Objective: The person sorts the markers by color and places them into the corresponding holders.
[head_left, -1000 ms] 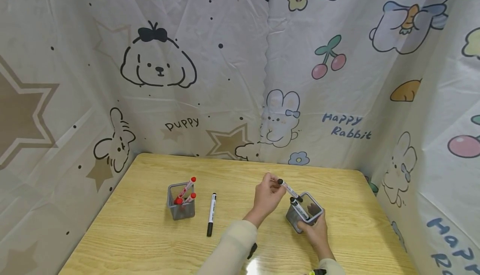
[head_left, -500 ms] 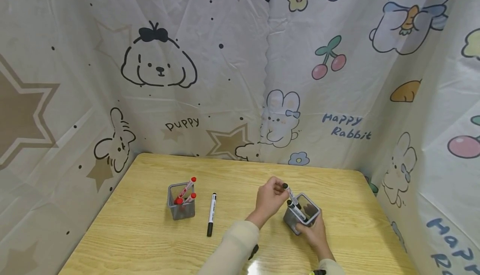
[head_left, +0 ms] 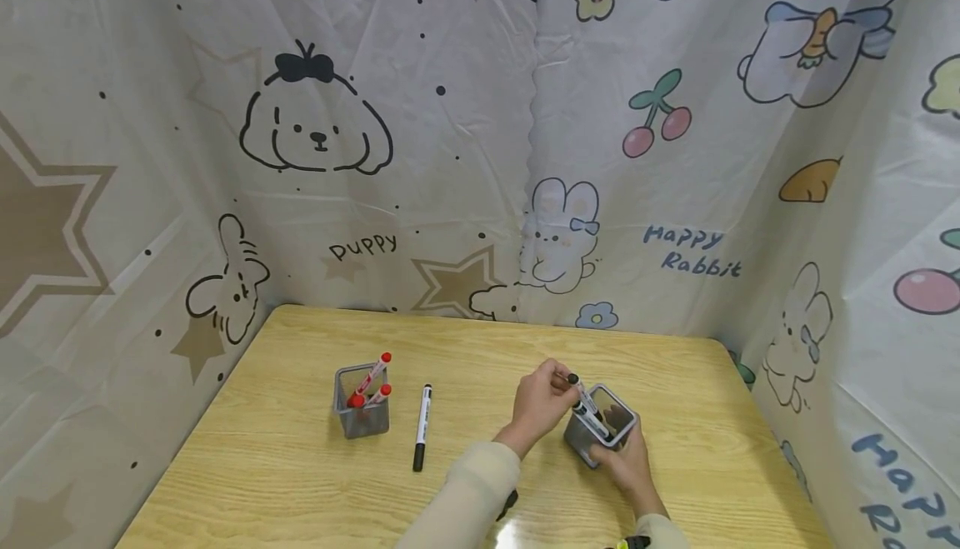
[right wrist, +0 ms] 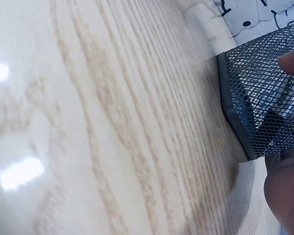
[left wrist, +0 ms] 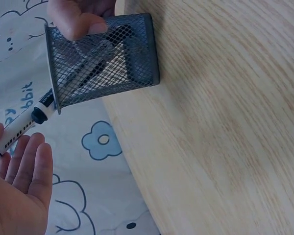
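Observation:
My left hand pinches a black-and-white marker near its end, between thumb and fingers. The marker slants down into the mouth of a grey mesh pen holder. A second black marker leans inside that holder, and its dark shape shows through the mesh in the right wrist view. My right hand grips the holder round its side, with the thumb against the mesh in the left wrist view. The holder is tilted, its opening toward the left hand.
On the left of the wooden table stands another mesh pen holder with several red-capped markers. One black-and-white marker lies between that holder and the left arm. Patterned curtains surround the table's back and sides.
The left hand has moved slightly right and down, lowering its marker further into the holder. The right hand has brought the held holder a little to the left.

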Tool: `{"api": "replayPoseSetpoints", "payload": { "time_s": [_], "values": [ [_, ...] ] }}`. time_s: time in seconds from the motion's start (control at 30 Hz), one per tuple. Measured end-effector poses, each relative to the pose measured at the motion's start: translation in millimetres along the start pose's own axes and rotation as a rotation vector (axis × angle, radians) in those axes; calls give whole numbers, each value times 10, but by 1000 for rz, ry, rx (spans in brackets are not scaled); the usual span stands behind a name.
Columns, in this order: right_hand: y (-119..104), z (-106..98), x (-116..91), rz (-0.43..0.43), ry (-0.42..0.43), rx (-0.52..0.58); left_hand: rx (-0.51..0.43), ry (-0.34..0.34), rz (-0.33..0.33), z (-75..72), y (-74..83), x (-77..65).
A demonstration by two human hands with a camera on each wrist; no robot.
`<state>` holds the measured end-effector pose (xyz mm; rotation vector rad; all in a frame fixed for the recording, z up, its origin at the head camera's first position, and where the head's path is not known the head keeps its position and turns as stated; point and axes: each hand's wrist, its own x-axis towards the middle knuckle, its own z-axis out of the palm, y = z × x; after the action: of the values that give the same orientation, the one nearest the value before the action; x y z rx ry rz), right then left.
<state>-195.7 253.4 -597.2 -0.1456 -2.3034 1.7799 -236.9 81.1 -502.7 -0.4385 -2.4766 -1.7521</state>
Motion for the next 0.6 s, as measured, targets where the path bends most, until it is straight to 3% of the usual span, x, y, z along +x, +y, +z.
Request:
{"api": "replayPoseSetpoints", "payload": {
  "time_s": [0.1,0.33,0.6],
  "values": [
    [-133,-1,-43,5,-6,23,22,-3,-8,18,-18,-8],
    [6,-2,7,5,5,-2,91,-1,-10,70,-48,-11],
    [-236,-4,-60,28,-17,21,160,-29,-29,114,-66,19]
  ]
}}
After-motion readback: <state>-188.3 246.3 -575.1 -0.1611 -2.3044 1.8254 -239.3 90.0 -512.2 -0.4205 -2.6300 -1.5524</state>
